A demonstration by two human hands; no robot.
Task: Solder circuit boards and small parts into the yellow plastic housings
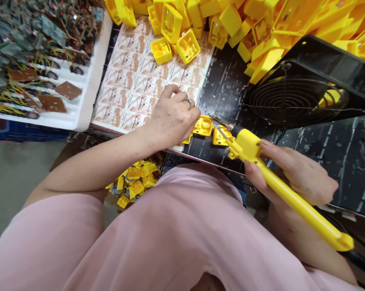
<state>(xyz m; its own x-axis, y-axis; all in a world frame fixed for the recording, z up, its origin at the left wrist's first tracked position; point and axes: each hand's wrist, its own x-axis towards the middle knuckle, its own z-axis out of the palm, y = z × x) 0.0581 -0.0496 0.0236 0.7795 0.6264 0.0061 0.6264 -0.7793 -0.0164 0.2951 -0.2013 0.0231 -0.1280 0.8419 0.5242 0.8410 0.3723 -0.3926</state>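
My right hand (294,173) grips a yellow soldering iron (279,182) by its handle, with the metal tip pointing left. That tip reaches over a small open yellow plastic case (203,125) near the table's front edge. Another yellow case (221,136) lies just right of it, partly behind the iron's front end. My left hand (176,117), with a ring on one finger, is closed beside the first case. Its fingertips are hidden from view, so what they pinch cannot be made out. Part of a further yellow case (187,140) shows below these fingers.
A heap of yellow cases (197,16) fills the back. The black fan (287,95) stands at right. A white foam tray (84,109) holds circuit boards and wired parts at left. Under my left hand lies a printed sheet (124,76). More yellow pieces (137,182) are below the table edge.
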